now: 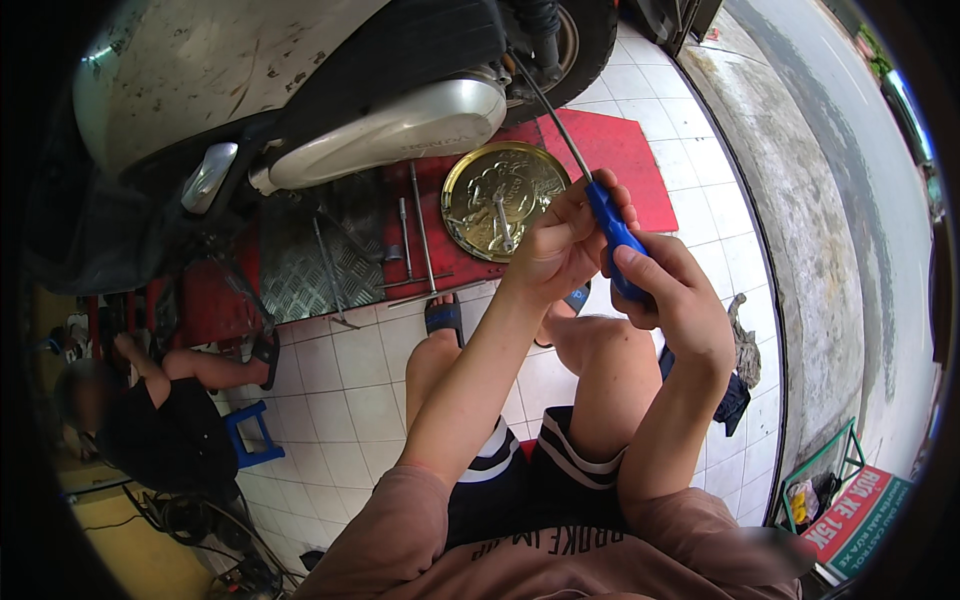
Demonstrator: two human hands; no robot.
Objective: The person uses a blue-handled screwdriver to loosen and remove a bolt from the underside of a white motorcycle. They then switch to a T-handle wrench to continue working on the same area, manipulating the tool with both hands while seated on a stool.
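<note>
A long screwdriver with a blue handle [613,228] points up and left to a scooter [390,135]. Its thin shaft reaches the dark area beside the rear wheel [590,50]; whether the tip touches a part I cannot tell. My left hand [560,245] is closed around the front of the handle, where the shaft begins. Lower down, my right hand [675,290] grips the handle's rear end, thumb along it. Below the scooter's silver engine cover lies a round gold tray [462,205] with a wrench [502,222] on it.
The scooter stands over a red platform [648,185] with a metal tread plate [290,255]. Several long-handled tools, including a T-shaped one [422,225], lie there. Another person [165,420] sits at the left near a blue stool [255,437]. A road [840,90] runs beyond the tiles at right.
</note>
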